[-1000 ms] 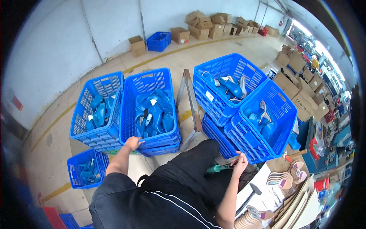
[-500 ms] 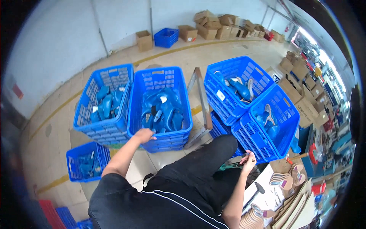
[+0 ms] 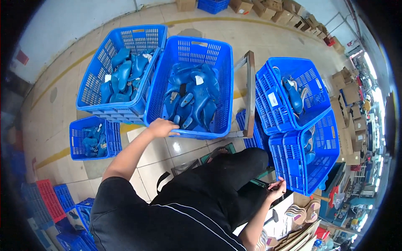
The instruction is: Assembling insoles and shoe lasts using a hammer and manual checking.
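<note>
My left hand (image 3: 162, 127) is closed over the near rim of a blue plastic crate (image 3: 188, 131). Blue shoe lasts (image 3: 199, 98) fill the bottom of that crate, with a small white scrap on top. My right hand (image 3: 277, 189) is beside the near corner of another blue crate (image 3: 289, 159), its fingers curled together; whatever they may hold is too small to tell. Against the left side of the gripped crate stands a similar crate (image 3: 115, 106) of blue lasts. Behind the right-hand crate, an upper right crate (image 3: 268, 113) holds lasts with pale soles.
A metal frame (image 3: 250, 92) stands between the crate groups. A smaller crate (image 3: 112, 138) sits on the floor at left. Stacked insoles (image 3: 297, 213) and cardboard sheets (image 3: 295, 240) lie at lower right. Cartons (image 3: 268, 10) line the far wall.
My view has tilted down and closer, so the crates look larger. My left hand stays at the crate's rim. My right hand stays beside the right-hand crate, fingers still curled.
</note>
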A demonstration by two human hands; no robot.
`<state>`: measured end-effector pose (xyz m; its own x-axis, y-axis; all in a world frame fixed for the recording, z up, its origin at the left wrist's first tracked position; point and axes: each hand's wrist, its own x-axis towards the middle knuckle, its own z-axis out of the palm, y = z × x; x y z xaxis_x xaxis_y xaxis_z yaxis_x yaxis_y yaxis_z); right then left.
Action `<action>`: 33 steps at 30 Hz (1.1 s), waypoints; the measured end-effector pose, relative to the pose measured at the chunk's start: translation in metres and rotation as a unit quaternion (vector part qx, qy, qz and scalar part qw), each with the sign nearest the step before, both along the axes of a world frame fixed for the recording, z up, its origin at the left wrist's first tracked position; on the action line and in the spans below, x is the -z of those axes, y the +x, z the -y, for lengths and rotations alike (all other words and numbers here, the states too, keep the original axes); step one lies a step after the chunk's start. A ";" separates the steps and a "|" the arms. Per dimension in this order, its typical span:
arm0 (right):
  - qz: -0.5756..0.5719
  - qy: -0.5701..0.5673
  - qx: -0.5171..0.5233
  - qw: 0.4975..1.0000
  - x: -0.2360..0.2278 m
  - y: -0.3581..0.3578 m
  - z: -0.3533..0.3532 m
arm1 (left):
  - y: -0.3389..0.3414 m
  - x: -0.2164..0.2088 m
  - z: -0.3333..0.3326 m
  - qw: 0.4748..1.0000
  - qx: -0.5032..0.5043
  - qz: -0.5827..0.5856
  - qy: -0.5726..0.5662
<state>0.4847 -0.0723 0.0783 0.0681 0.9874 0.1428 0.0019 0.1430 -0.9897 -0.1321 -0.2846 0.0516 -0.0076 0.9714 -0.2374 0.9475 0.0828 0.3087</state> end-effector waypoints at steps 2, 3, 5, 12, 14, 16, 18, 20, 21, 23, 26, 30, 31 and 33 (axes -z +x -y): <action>-0.002 -0.005 0.005 1.000 0.002 -0.003 -0.002 | -0.011 0.012 0.007 0.996 0.011 0.033 0.078; -0.003 -0.007 -0.002 1.000 0.002 -0.005 -0.002 | -0.018 0.010 0.006 0.999 0.004 0.049 0.019; -0.006 0.006 -0.016 1.000 0.002 -0.009 -0.001 | -0.022 0.009 0.001 0.997 -0.005 0.065 0.032; 0.023 0.038 -0.010 0.999 -0.004 -0.007 0.004 | 0.003 0.009 -0.005 0.992 -0.108 0.037 -0.050; 0.017 0.023 0.003 1.000 -0.006 -0.007 0.005 | 0.010 0.008 -0.007 0.988 -0.124 0.020 -0.085; 0.001 0.027 0.005 1.000 -0.011 -0.003 0.006 | 0.012 0.005 -0.006 0.989 -0.111 0.042 -0.086; 0.027 0.017 0.008 0.999 -0.014 -0.006 0.007 | 0.008 0.009 -0.002 0.990 -0.111 0.045 -0.076; 0.015 0.022 0.013 1.000 -0.015 -0.006 0.008 | 0.010 0.007 -0.005 0.987 -0.114 0.049 -0.097; 0.016 0.015 0.017 1.000 -0.014 -0.008 0.009 | 0.012 0.006 -0.005 0.987 -0.117 0.048 -0.096; 0.014 0.008 0.016 1.000 -0.010 -0.003 0.006 | 0.014 0.006 -0.008 0.985 -0.111 0.040 -0.129; -0.011 0.017 0.000 1.000 -0.008 -0.009 0.007 | 0.006 0.016 -0.004 0.983 -0.108 0.032 -0.146; 0.022 -0.019 -0.011 1.000 -0.011 -0.003 0.005 | 0.007 0.015 -0.009 0.980 -0.126 0.031 -0.148; 0.027 -0.026 -0.009 0.999 -0.012 -0.002 0.006 | 0.011 0.011 -0.010 0.980 -0.135 0.033 -0.144; 0.033 -0.055 -0.012 0.998 -0.018 0.001 0.005 | 0.018 0.000 -0.008 0.982 -0.145 0.037 -0.111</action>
